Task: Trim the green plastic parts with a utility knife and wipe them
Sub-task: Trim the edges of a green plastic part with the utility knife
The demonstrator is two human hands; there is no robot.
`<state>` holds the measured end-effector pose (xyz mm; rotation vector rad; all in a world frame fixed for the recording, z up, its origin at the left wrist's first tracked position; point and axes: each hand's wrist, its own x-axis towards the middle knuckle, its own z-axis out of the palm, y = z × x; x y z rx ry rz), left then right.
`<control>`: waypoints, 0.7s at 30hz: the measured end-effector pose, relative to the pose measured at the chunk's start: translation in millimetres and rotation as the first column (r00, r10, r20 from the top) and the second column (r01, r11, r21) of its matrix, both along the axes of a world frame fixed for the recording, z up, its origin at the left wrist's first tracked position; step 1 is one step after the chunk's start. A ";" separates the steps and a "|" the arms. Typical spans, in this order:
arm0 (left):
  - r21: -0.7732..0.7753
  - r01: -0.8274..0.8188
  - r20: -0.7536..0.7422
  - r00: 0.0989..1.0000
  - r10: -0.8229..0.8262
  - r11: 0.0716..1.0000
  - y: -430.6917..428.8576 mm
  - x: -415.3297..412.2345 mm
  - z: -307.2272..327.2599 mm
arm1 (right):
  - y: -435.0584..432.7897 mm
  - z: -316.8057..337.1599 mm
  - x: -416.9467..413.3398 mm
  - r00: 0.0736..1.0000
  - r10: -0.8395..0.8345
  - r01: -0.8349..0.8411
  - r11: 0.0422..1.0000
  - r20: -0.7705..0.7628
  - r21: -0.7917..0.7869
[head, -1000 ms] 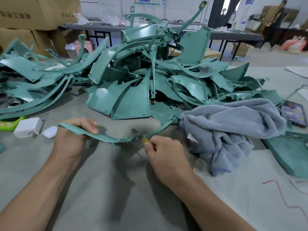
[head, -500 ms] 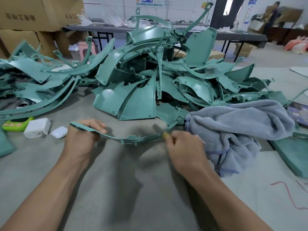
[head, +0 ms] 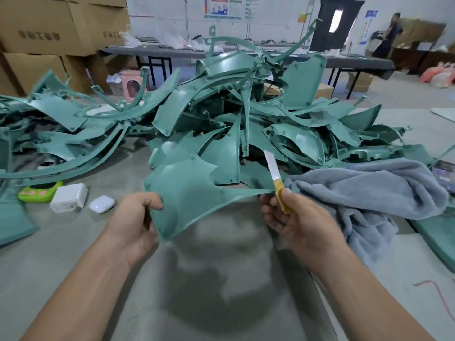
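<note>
A curved green plastic panel (head: pixel 187 190) is tilted up above the grey table, its broad face toward me. My left hand (head: pixel 134 217) grips its left edge, thumb on the front. My right hand (head: pixel 293 215) holds a utility knife (head: pixel 275 179) with a yellow handle, blade pointing up and away, and its fingers also pinch the panel's thin right tip. A grey towel (head: pixel 364 193) lies bunched just right of that hand. A big heap of green plastic parts (head: pixel 246 114) fills the table behind.
More green parts (head: pixel 61 134) spread at the left. A white charger (head: pixel 69 196), a white earbud case (head: pixel 101 204) and a green object (head: pixel 39 193) lie left of my left hand. A phone (head: pixel 445 174) sits at the right edge. Cardboard boxes (head: pixel 49 33) stand behind.
The part was lying flat and edge-on near the table; now it is lifted and turned so its broad face shows. The knife has come off the edge and its blade points upward.
</note>
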<state>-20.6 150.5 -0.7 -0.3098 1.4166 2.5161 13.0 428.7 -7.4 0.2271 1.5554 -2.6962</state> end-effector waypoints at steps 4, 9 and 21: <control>0.087 0.043 0.062 0.997 -0.049 0.995 6.1 1.4 3.1 | 2.9 2.9 -2.6 0.998 -0.050 0.049 0.998 -0.031 -0.044; 0.111 0.133 0.119 0.982 -0.146 0.985 0.6 2.5 6.0 | -3.0 1.8 1.7 0.992 -0.029 0.045 0.990 -0.121 0.135; 0.359 -0.212 0.096 0.977 0.190 0.909 6.4 -1.5 15.7 | -47.7 -3.7 40.4 0.889 0.257 0.211 0.502 -0.378 0.839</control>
